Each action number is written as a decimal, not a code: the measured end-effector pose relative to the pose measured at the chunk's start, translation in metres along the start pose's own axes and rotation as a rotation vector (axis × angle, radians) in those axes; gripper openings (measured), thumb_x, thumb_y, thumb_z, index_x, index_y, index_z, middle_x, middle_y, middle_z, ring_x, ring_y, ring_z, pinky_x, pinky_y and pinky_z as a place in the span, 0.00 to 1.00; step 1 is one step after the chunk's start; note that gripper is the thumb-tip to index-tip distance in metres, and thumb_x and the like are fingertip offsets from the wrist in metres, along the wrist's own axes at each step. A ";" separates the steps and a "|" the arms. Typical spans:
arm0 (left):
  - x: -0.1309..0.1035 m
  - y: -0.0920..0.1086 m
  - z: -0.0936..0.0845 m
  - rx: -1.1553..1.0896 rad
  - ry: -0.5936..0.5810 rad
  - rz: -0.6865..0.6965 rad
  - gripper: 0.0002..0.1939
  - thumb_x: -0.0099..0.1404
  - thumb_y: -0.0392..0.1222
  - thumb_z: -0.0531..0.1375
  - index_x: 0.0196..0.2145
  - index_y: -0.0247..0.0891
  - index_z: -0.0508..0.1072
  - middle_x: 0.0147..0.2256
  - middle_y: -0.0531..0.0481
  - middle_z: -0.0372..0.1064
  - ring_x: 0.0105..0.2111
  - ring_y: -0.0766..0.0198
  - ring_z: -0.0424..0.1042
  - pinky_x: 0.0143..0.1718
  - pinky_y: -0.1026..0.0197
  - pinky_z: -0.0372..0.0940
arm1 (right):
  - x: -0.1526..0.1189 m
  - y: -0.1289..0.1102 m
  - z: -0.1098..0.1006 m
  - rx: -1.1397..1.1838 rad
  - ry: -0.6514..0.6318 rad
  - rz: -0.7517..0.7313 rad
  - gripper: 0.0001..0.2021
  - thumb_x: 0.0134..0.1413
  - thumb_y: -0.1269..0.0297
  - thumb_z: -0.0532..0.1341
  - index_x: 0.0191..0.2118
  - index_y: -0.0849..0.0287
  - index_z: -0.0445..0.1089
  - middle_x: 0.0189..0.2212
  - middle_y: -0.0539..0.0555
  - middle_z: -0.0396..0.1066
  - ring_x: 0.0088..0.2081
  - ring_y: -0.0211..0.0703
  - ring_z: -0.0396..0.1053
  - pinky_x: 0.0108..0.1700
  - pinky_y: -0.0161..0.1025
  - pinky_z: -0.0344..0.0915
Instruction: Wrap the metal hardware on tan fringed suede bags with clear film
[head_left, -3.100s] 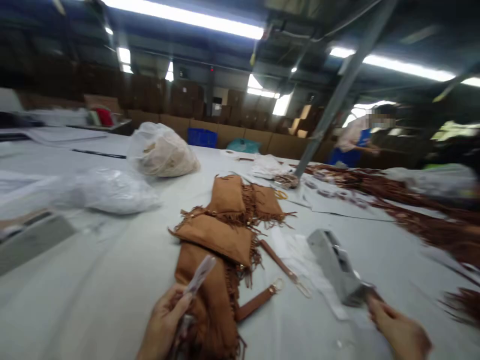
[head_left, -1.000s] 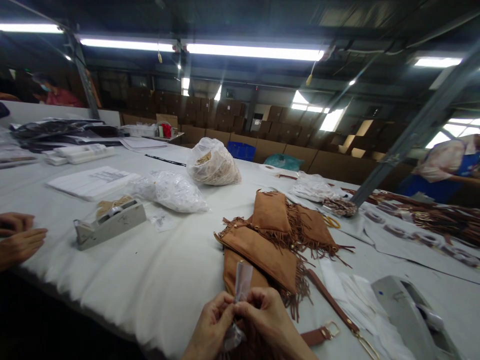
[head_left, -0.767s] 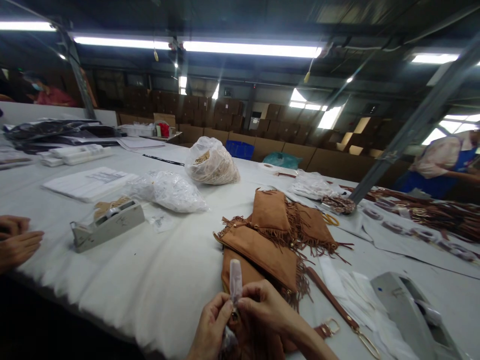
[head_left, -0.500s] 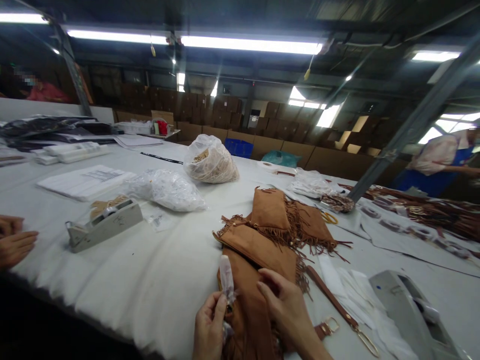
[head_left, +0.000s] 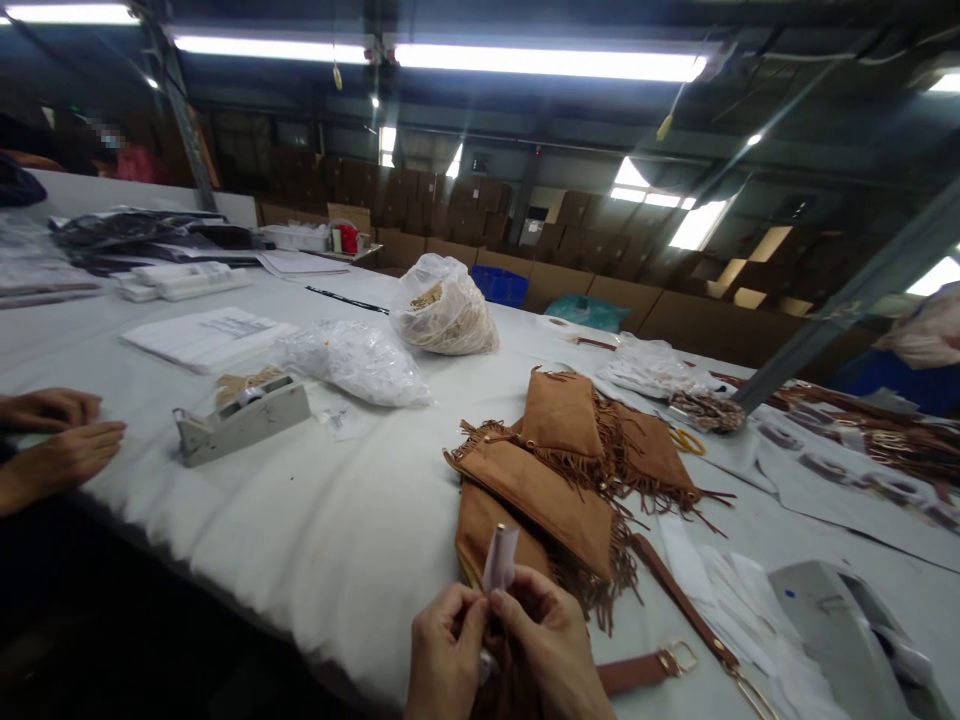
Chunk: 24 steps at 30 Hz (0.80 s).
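At the table's front edge, my left hand pinches the base of a small white wrapping strip that stands upright. My right hand closes on the same strip from the other side, thumb and fingers together. Under both hands lies a brown fringed bag, its lower part hidden by them. Another brown fringed bag overlaps it, with two smaller fringed pieces beyond. Right of my hands are a brown strap with a gold clasp and a strap end with a gold ring.
A grey tape dispenser stands at right, another tape dispenser at left. Plastic bags sit mid-table. Yellow-handled scissors lie past the fringed pieces. A co-worker's hands rest at the left edge. A metal post rises at right.
My right hand has moved from the bag's surface down and left to the white strip, and now grips it beside my left hand. The view has shifted slightly left.
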<state>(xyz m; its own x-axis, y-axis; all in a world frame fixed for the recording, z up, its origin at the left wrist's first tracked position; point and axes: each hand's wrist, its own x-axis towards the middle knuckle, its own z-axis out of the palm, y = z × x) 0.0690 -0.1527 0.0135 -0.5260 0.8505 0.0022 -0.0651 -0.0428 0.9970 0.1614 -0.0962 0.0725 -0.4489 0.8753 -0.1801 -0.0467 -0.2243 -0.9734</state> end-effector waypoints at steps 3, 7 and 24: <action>0.009 -0.003 -0.008 -0.102 -0.031 -0.156 0.20 0.55 0.56 0.62 0.26 0.33 0.72 0.21 0.51 0.65 0.22 0.67 0.63 0.25 0.66 0.59 | -0.001 0.009 -0.001 0.115 0.015 0.037 0.17 0.38 0.55 0.70 0.34 0.60 0.72 0.25 0.51 0.71 0.24 0.38 0.67 0.25 0.33 0.66; 0.022 0.010 -0.024 -0.250 -0.235 -0.067 0.24 0.50 0.49 0.68 0.43 0.36 0.74 0.34 0.49 0.67 0.32 0.65 0.65 0.34 0.65 0.62 | 0.003 0.008 -0.001 0.081 -0.129 0.026 0.16 0.41 0.57 0.70 0.35 0.62 0.72 0.27 0.54 0.72 0.27 0.39 0.67 0.28 0.34 0.66; -0.009 -0.033 -0.007 0.592 0.002 0.743 0.25 0.64 0.32 0.47 0.60 0.34 0.57 0.52 0.35 0.65 0.50 0.51 0.66 0.48 0.48 0.66 | 0.025 0.036 0.013 -0.124 0.342 -0.109 0.18 0.36 0.52 0.69 0.26 0.62 0.69 0.21 0.50 0.70 0.24 0.38 0.66 0.28 0.34 0.64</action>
<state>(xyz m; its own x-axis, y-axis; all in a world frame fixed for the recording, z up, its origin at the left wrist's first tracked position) 0.0704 -0.1628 -0.0195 -0.2615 0.7112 0.6525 0.7270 -0.2996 0.6178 0.1369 -0.0878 0.0348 -0.1220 0.9883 -0.0910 0.0396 -0.0868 -0.9954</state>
